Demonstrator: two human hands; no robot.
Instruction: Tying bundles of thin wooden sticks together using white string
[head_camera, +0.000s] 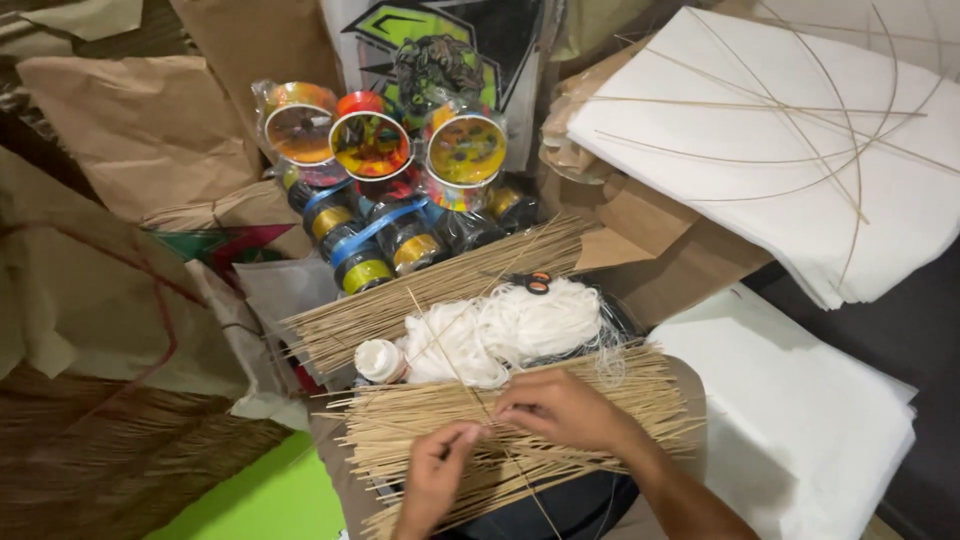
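My left hand (437, 472) and my right hand (560, 410) rest on a flat bundle of thin bamboo sticks (640, 400) lying across my lap. Both hands pinch one long thin stick (455, 355) that slants up and to the left from between the fingers. Just beyond the bundle lies a heap of white thread (510, 330) with a small white glue bottle (380, 360) at its left. A second bundle of sticks (420, 290) lies farther back, with small scissors (537, 282) on it.
Several colourful string spools (370, 145) stand at the back centre. White paper stacks (790, 130) with bent thin sticks on top lie at the right, another white stack (800, 420) at lower right. Brown paper sheets (130, 130) cover the left; a green sheet (270, 500) lies below.
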